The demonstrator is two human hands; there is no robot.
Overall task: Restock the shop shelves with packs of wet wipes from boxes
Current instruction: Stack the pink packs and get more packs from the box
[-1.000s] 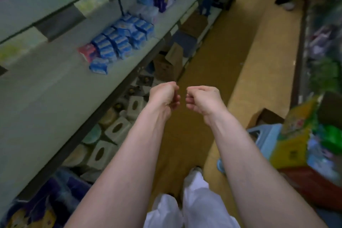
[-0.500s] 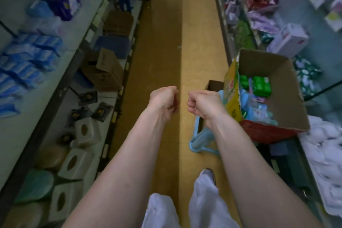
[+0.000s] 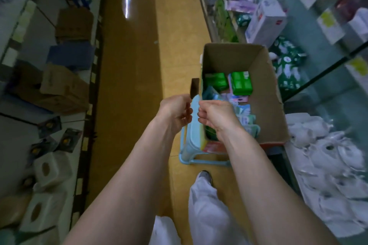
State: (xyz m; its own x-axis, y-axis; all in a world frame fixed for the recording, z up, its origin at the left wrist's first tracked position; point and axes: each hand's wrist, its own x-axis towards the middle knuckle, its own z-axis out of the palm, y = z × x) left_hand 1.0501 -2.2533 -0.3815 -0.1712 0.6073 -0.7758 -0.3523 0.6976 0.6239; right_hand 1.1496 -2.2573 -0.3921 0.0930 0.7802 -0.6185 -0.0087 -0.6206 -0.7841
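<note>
The open cardboard box (image 3: 266, 105) is sitting on a pale blue stool (image 3: 190, 141) at the right side of the aisle, flaps up, and it's maybe a third full. Two green packs of wipes (image 3: 242, 83) are lying at the far end of the pile, side by side and flat-ish, both shiny with white print on top. Nearer to the person a bunch of pastel packs (image 3: 244, 110), pale blue and pink, are standing on edge in a row. The frame is pretty smeary, so I can't read any labels or count those properly.

Both arms are reaching forward. The left hand (image 3: 175, 111) is hanging over the floor just left of the stool, fingers curled into a loose fist with nothing in it. The right hand (image 3: 216, 117) is hovering over the near left corner of the box, also curled up and not holding anything. The two fists are close together but not touching.

On the left side, a low shelf is holding brown cartons (image 3: 61, 89) and white tissue boxes (image 3: 52, 169) with oval openings. On the right, next to the box, white bagged goods (image 3: 326, 157) are piling up on a low shelf.
</note>
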